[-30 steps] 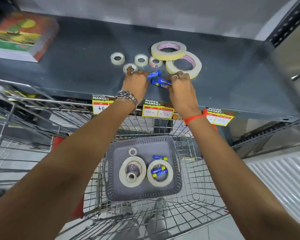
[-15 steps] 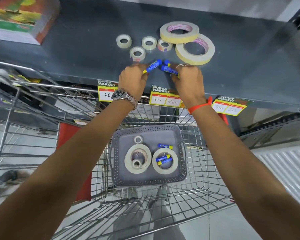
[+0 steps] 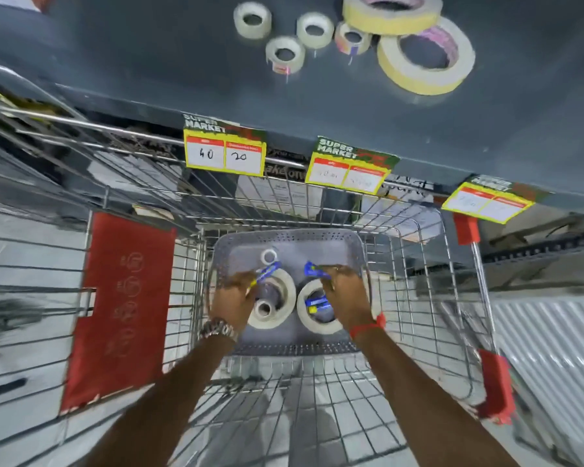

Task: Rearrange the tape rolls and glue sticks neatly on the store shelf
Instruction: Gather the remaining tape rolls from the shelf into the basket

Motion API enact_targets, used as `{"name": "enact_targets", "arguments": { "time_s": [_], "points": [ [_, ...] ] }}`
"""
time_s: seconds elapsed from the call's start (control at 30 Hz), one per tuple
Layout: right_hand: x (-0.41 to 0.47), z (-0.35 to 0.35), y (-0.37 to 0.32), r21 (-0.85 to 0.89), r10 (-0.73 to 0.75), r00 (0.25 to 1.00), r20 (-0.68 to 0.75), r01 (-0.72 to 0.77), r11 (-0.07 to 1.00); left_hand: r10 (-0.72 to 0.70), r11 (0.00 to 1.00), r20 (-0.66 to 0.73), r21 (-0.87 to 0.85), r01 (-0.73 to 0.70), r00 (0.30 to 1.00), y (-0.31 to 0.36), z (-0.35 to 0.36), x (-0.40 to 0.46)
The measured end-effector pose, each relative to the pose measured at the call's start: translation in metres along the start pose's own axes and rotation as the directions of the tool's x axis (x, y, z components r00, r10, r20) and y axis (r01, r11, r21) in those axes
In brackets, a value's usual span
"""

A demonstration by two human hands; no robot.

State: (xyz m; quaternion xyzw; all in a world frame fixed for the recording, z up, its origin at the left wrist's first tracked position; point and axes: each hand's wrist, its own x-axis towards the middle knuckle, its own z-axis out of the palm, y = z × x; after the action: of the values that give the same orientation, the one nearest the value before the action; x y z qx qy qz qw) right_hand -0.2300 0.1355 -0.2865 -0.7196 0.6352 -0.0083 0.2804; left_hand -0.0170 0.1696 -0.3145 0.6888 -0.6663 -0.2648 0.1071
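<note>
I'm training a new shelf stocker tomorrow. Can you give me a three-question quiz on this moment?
1. True or false: both hands are over the grey basket in the cart.
2. How many small tape rolls lie on the shelf? A) two B) four C) six
3. Fill in: the left hand holds a blue ____.

Key
1. True. The left hand and the right hand are both down over the basket.
2. B. Four small rolls lie beside two large rolls.
3. Glue stick. The right hand holds another glue stick.
</note>
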Motion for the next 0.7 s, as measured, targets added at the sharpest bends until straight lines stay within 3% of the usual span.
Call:
{"name": "enact_targets", "arguments": {
  "time_s": [0.13,0.3,0.43,0.57,0.7],
  "points": [
    [0.014,0.025,0.015,-0.071,0.063,0.994,0.087,-0.057,0.996,-0.154,0.988,0.130,0.044,0.149,0.980,-0.011,0.037,-0.002],
    [0.021,0.034,0.022,-0.108,0.087,0.995,0.042,-0.082,0.991,-0.074,0.989,0.137,0.139,0.054,0.988,-0.025,0.063,0.001],
    [0.019,0.037,0.027,-0.059,0.079,0.997,0.002,-0.078,0.995,0.071,0.971,0.056,0.224,-0.081,0.996,-0.024,0.056,0.001],
    [0.007,0.018,0.007,0.041,0.037,0.994,-0.107,-0.033,0.999,0.218,0.948,0.001,0.239,-0.212,0.976,-0.012,0.034,0.003],
    [-0.001,-0.033,-0.028,0.074,-0.050,0.895,-0.444,0.092,0.993,0.420,0.867,-0.184,0.371,-0.333,0.889,0.025,-0.021,0.024]
  ]
}}
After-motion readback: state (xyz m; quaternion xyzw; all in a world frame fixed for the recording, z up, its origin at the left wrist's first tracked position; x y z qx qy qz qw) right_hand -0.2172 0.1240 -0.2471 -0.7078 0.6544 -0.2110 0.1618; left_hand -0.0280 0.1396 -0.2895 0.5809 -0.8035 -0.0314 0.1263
